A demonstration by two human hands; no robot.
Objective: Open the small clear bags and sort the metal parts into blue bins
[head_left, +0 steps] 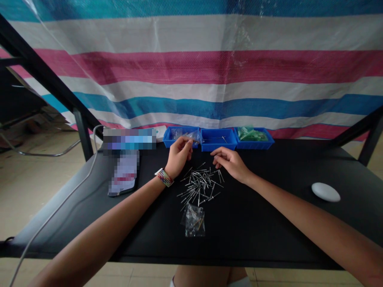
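Note:
My left hand (180,154) is closed in a pinch in front of the left blue bin (169,144); what its fingertips hold is too small to make out. A woven bracelet (164,177) circles that wrist. My right hand (229,162) hovers by the upper right edge of a pile of silvery blind rivets (200,184), its fingers loosely bent and a gap between index finger and thumb. Nothing shows in it. A few thin rivets lie in the middle blue bin (218,146). Below the pile lies a small clear bag (195,221) with some pieces inside.
Clear bags fill the left bin, and green bags (253,134) the right blue bin (263,146). At left lie a phone (124,175) and a blurred box (130,139), with a white cable (74,187) running past. A white oval object (326,192) sits right on the black table (269,235).

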